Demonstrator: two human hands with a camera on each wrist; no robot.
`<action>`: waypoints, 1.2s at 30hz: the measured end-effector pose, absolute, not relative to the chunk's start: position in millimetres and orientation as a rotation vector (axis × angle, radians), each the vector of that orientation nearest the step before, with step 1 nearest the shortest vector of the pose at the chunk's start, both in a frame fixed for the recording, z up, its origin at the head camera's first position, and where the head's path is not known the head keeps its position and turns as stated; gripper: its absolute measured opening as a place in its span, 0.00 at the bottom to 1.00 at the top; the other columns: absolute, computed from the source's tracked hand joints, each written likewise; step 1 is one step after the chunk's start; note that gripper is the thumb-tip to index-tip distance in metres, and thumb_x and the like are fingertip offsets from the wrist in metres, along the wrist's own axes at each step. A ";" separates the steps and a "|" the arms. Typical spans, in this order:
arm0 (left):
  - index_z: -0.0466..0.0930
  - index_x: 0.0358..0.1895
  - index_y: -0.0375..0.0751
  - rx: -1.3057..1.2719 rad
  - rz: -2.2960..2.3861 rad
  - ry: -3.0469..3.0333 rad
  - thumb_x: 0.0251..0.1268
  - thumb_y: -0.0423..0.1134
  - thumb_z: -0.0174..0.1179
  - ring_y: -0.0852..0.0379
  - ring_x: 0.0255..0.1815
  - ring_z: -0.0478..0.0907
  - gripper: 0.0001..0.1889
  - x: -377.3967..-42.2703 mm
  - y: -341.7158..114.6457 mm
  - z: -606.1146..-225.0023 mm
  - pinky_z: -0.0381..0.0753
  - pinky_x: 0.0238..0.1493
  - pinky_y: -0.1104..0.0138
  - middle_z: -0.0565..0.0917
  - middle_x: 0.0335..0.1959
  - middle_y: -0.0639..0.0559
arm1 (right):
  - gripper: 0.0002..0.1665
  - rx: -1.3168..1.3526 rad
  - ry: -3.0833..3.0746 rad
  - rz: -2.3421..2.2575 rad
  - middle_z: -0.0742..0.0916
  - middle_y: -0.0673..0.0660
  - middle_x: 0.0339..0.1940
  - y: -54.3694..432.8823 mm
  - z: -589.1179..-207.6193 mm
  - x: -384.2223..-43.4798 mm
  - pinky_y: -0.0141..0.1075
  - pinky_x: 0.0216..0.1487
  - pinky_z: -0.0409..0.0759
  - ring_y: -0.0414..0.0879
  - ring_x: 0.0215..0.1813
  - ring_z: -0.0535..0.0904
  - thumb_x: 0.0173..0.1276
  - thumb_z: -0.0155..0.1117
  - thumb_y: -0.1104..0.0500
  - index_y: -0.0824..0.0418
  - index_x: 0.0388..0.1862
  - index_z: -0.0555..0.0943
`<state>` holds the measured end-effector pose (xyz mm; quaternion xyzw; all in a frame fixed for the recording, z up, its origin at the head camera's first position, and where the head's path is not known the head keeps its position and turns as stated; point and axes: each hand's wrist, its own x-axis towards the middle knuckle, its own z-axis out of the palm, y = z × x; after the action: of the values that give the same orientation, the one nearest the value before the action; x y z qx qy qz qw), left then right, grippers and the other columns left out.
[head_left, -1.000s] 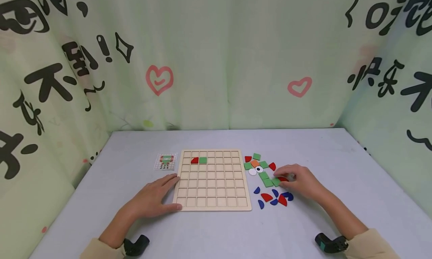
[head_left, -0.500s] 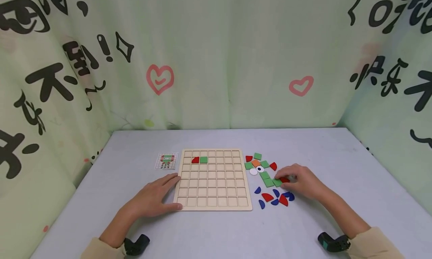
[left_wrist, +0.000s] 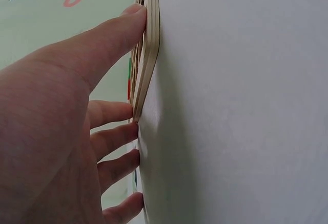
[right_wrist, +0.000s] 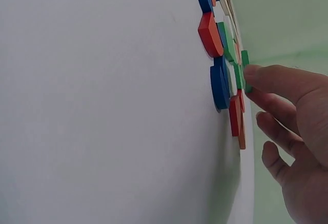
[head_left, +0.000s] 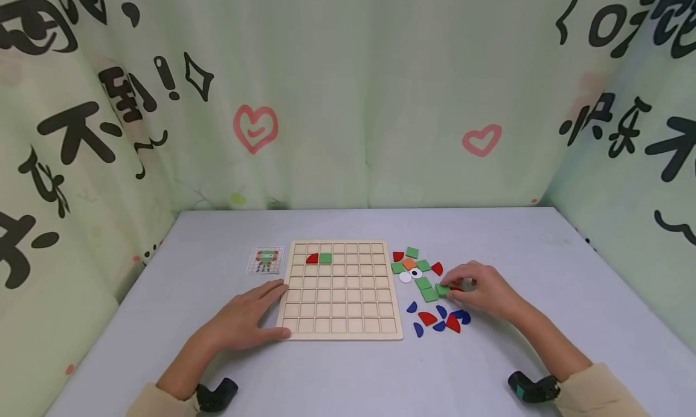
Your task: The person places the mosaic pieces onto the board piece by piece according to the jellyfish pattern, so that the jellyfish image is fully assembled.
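My left hand (head_left: pixel 247 317) rests at the left edge of a wooden grid board (head_left: pixel 339 296). In the left wrist view, the thumb touches the board's near corner and the fingers spread along its side. A red quarter-circle tile (head_left: pixel 312 258) and a green square tile (head_left: pixel 325 258) sit side by side in the board's upper left cells. Right of the board, my right hand (head_left: pixel 481 289) pinches another green square tile (right_wrist: pixel 246 70) between thumb and index finger, slightly raised. Red pieces lie beneath that hand, partly hidden by it.
Loose green squares (head_left: pixel 423 283), an orange square (head_left: pixel 409 263), white round pieces (head_left: pixel 405 277), red quarter circles (head_left: pixel 427 318) and blue half circles (head_left: pixel 439 326) lie right of the board. A small pattern card (head_left: pixel 266 260) lies left of it. Curtains surround the white table (head_left: pixel 348 374).
The right hand's fingers have shifted from beside the red piece onto the green square, which has risen slightly off the pieces. The left hand stays at the board's edge.
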<state>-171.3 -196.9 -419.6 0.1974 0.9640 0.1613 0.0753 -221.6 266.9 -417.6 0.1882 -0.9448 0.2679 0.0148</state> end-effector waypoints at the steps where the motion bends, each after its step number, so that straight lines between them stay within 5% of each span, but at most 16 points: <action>1: 0.60 0.74 0.45 0.595 0.487 2.893 0.56 0.67 0.60 0.43 0.74 0.61 0.46 -171.5 -197.2 -419.9 0.66 0.67 0.44 0.62 0.75 0.47 | 0.11 0.591 -2.934 0.833 0.85 0.46 0.33 266.3 -417.5 -222.4 0.30 0.38 0.77 0.44 0.42 0.76 0.57 0.73 0.61 0.51 0.40 0.87; 21: 0.62 0.73 0.47 0.568 0.494 2.899 0.55 0.68 0.60 0.45 0.74 0.61 0.45 -172.2 -197.5 -422.9 0.65 0.67 0.45 0.62 0.75 0.50 | 0.11 0.585 -2.931 0.885 0.86 0.54 0.42 240.5 -412.8 -231.6 0.27 0.36 0.77 0.47 0.44 0.76 0.58 0.72 0.60 0.54 0.41 0.87; 27: 0.62 0.73 0.48 0.550 0.509 2.897 0.55 0.67 0.62 0.44 0.74 0.61 0.45 -171.1 -196.9 -424.2 0.65 0.68 0.45 0.62 0.75 0.50 | 0.10 0.593 -2.929 0.869 0.86 0.52 0.39 226.3 -416.0 -236.4 0.31 0.36 0.77 0.47 0.43 0.75 0.58 0.73 0.58 0.52 0.41 0.87; 36: 0.62 0.73 0.47 0.555 0.505 2.893 0.55 0.67 0.61 0.44 0.75 0.60 0.45 -172.4 -196.0 -424.0 0.64 0.68 0.44 0.61 0.75 0.49 | 0.10 0.571 -2.923 0.931 0.87 0.52 0.43 201.9 -420.1 -244.5 0.43 0.49 0.81 0.48 0.48 0.77 0.58 0.73 0.57 0.51 0.40 0.87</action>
<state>-172.4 -196.0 -424.0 0.1851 0.9651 0.1685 0.0764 -244.5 201.9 -420.1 0.1829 -0.9367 0.2984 0.0105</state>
